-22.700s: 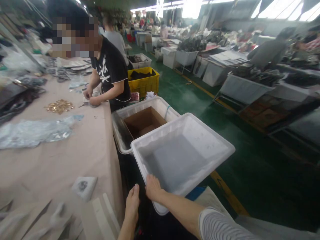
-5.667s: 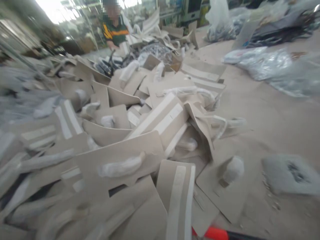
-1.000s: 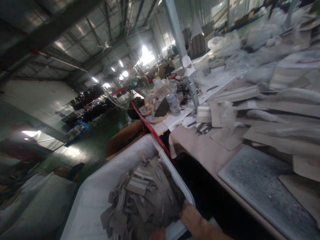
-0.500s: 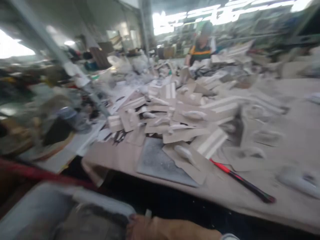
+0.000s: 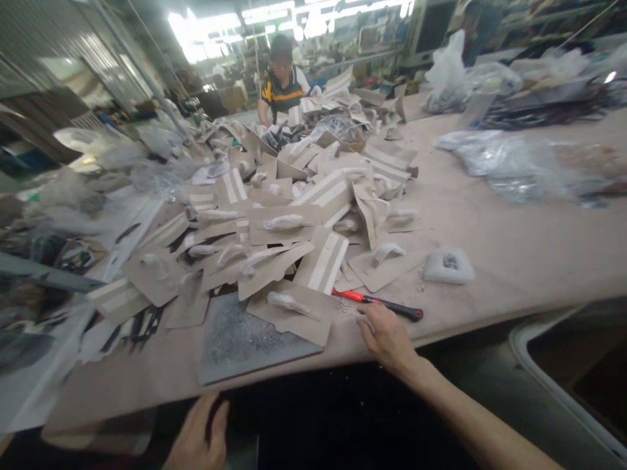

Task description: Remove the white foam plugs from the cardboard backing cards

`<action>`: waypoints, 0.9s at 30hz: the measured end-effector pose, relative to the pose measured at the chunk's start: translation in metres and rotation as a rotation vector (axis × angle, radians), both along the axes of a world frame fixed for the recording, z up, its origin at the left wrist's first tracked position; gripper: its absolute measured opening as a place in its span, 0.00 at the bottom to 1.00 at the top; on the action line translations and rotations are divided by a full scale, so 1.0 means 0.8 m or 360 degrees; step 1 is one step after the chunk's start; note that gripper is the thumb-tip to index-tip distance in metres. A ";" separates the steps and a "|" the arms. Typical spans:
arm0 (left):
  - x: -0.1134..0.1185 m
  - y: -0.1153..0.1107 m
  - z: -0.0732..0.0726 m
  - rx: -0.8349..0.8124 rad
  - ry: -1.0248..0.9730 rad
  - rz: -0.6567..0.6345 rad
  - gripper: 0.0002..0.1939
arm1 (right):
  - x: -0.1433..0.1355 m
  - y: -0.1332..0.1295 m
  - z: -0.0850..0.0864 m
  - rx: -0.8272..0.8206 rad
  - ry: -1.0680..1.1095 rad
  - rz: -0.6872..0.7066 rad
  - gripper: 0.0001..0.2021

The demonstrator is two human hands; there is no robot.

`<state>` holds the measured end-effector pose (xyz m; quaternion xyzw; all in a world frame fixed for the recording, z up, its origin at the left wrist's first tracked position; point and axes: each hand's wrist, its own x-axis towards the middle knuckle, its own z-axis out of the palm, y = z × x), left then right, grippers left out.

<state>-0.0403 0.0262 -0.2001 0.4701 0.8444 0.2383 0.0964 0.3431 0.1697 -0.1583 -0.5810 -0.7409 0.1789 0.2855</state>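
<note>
My right hand [image 5: 386, 336] is at the table's front edge, just below a red and black hammer-like tool [image 5: 377, 303], its fingers bent over small pale bits on the cloth; whether it holds any is hidden. Lower left, my left hand [image 5: 203, 427] is below the table edge, thumb apart from the fingers, with nothing in it. Between the hands lies a grey speckled plate [image 5: 235, 343], partly under a beige sheet with a white wrapped handle [image 5: 313, 316]. Right of the tool stands a translucent white box [image 5: 460, 269] with small metal pieces.
A large heap of beige sheets with white handles [image 5: 284, 222] covers the table's middle. Clear plastic bags [image 5: 514, 163] lie at the right. Behind the heap is a person [image 5: 284, 91]. A curved grey rim [image 5: 529, 365] stands lower right.
The view has swung to the right. My right hand now shows at the table edge near the tool, and my left hand at the lower left. The white box has come into clear view.
</note>
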 end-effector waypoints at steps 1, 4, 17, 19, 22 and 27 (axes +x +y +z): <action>-0.010 0.024 0.010 0.0022 0.0041 -0.0031 0.25 | 0.007 0.003 -0.002 -0.0109 0.0013 -0.0068 0.12; -0.030 0.106 0.028 -0.0075 0.0189 0.0002 0.36 | 0.003 0.000 -0.012 -0.0497 0.0207 -0.0126 0.12; 0.013 0.162 0.013 -0.0240 0.0175 0.0187 0.37 | -0.068 0.003 -0.021 -0.0646 0.0787 -0.0048 0.15; 0.041 0.164 0.011 -0.0221 0.0178 0.0093 0.36 | -0.055 -0.005 -0.025 -0.0568 0.0668 -0.0144 0.15; 0.088 0.166 0.011 -0.0197 0.0169 0.0014 0.36 | -0.027 -0.012 -0.033 -0.0455 0.0526 -0.0310 0.15; 0.134 0.168 0.013 -0.0140 0.0101 -0.0013 0.33 | 0.004 -0.009 -0.039 -0.0446 0.0372 -0.0467 0.16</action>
